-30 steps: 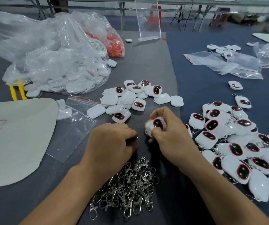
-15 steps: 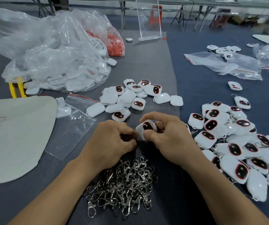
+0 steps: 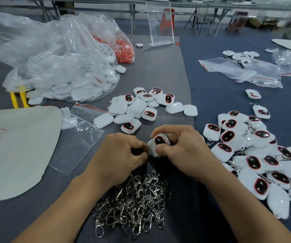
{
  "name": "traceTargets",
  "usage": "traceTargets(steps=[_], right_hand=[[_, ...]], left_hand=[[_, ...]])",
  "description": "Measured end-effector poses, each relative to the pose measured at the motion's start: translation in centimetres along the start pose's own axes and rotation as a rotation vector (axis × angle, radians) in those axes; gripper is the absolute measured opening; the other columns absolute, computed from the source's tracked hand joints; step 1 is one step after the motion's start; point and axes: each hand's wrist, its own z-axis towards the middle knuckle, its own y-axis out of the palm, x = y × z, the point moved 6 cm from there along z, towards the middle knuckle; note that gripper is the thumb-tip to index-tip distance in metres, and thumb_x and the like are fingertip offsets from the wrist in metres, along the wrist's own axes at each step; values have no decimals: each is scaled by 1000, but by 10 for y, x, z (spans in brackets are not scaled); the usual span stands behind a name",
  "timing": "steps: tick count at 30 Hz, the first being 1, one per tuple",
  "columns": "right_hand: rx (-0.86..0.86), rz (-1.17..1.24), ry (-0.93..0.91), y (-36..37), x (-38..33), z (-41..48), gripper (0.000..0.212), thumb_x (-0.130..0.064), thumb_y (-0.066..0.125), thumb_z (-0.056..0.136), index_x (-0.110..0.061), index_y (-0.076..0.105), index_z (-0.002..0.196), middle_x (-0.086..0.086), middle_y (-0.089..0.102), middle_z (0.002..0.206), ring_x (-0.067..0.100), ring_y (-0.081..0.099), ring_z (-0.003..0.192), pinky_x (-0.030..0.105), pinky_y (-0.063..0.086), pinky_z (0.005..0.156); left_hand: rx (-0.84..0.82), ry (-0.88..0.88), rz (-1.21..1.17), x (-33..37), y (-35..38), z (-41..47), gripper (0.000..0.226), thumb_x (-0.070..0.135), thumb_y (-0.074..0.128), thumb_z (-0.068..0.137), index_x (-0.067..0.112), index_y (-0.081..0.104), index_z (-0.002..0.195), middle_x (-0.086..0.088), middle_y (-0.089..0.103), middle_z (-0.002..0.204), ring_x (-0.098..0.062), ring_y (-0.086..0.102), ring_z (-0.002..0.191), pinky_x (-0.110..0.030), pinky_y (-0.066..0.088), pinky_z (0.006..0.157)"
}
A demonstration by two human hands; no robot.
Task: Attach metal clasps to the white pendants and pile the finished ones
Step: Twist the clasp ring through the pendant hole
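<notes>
My right hand (image 3: 185,149) grips a white pendant (image 3: 158,142) with a black, red-rimmed oval face, held just above the table. My left hand (image 3: 122,155) is curled tight against the pendant's left edge; what its fingertips pinch is hidden. A heap of metal clasps (image 3: 134,202) lies just below both hands. A loose pile of pendants without clasps (image 3: 141,107) sits beyond my hands. To the right spreads a larger pile of pendants with clasps on them (image 3: 257,155).
A big clear bag of white pendants (image 3: 62,71) and a bag of red parts (image 3: 123,50) lie at the back left. Empty zip bags (image 3: 78,137) and a pale board (image 3: 15,148) sit left. Yellow-handled pliers (image 3: 18,99), a clear acrylic stand (image 3: 160,23) and more bags (image 3: 243,71) lie farther off.
My right hand brought the pendant leftward to meet my left hand, and the two hands are now pressed together around its edge.
</notes>
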Motion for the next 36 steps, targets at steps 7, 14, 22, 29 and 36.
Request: traceTargets(steps=[7,14,22,29,36], right_hand=[[-69,110,74,4,6,-4,20,-11,72,82,-30,72,90,7,67,52,11,56,40,16,39,43],[-29,525,201,9,11,-5,16,4,67,86,-9,71,94,12,68,64,20,55,39,21,35,35],[-55,709,339,4,16,-4,15,3,62,90,-6,73,95,17,63,63,15,48,39,20,28,36],[-125,805,337,5,16,-5,23,0,61,88,-13,80,87,18,63,66,14,45,40,22,28,43],[-162,882,325,8,17,-5,22,1,60,86,-10,79,89,18,63,69,14,44,40,21,28,41]], left_hand=[[76,33,70,7,-2,-3,21,37,67,70,42,72,89,16,64,67,-1,57,65,-9,36,59],[236,-13,-53,3,-9,-5,12,23,80,67,32,75,72,14,65,65,-7,60,61,-11,40,55],[198,-55,-326,-2,-4,0,18,21,85,74,36,77,81,8,72,70,-8,65,60,-19,51,59],[257,-18,-420,5,-10,-4,23,18,91,71,33,80,85,10,74,74,-1,65,65,-11,48,63],[253,-34,-446,6,-12,-2,15,28,90,69,38,80,76,8,74,71,-2,64,63,-14,49,60]])
